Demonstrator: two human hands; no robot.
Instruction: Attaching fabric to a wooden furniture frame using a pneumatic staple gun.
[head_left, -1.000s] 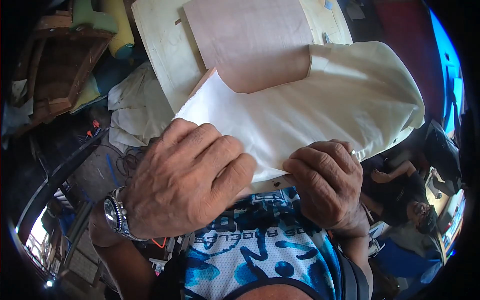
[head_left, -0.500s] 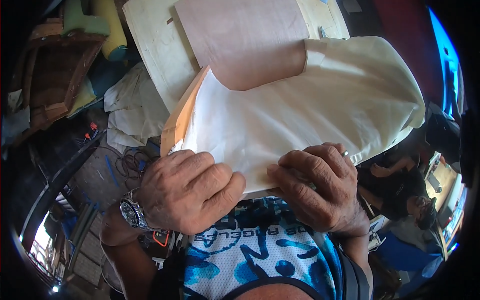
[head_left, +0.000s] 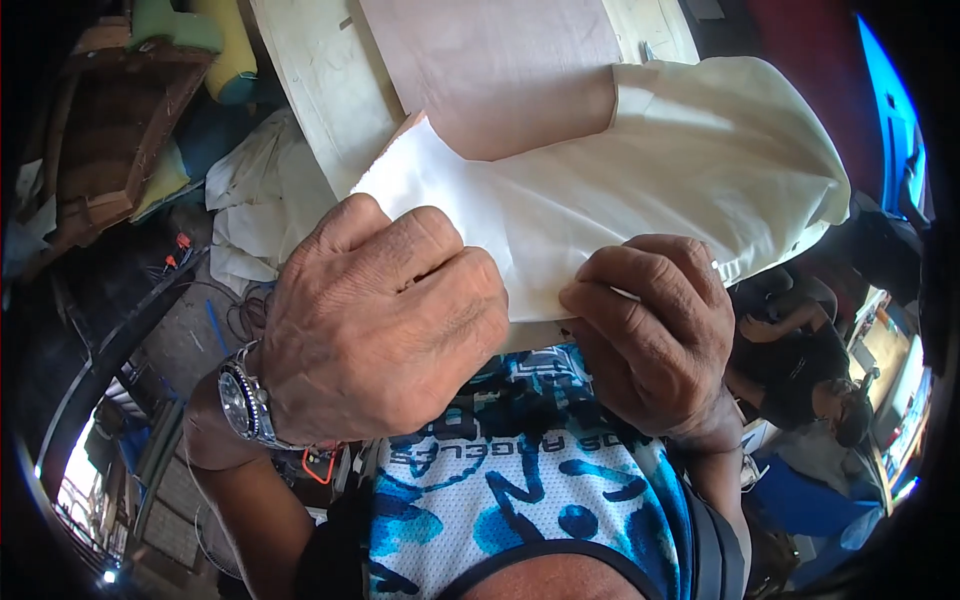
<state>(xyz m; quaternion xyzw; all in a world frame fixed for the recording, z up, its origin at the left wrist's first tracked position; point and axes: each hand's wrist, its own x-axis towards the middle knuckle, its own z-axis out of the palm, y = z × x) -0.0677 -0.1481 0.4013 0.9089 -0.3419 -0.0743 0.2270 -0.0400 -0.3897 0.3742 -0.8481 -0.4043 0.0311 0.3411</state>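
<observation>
White fabric (head_left: 600,200) is draped over a curved piece and wraps round its right end. A thin reddish-brown panel (head_left: 500,75), which looks like plywood, lies under and beyond it. My left hand (head_left: 390,320), a watch on its wrist, is closed on the fabric's near left edge. At the upper left, the fabric's frayed corner nearly covers a tan edge (head_left: 405,135), either foam or wood. My right hand (head_left: 660,330) pinches the near edge with bent fingers, right of my left hand. A small white bit shows beside its knuckles; what it is, I cannot make out.
A pale board (head_left: 325,95) lies beneath the work. Crumpled off-white cloth (head_left: 255,210) sits to the left, below a wooden frame (head_left: 110,140) and a green and yellow padded piece (head_left: 175,35). Another person (head_left: 800,370) is at the right.
Both hands have moved up and away from my body with the fabric's near edge. On the left, the fabric now covers most of the tan edge that showed before.
</observation>
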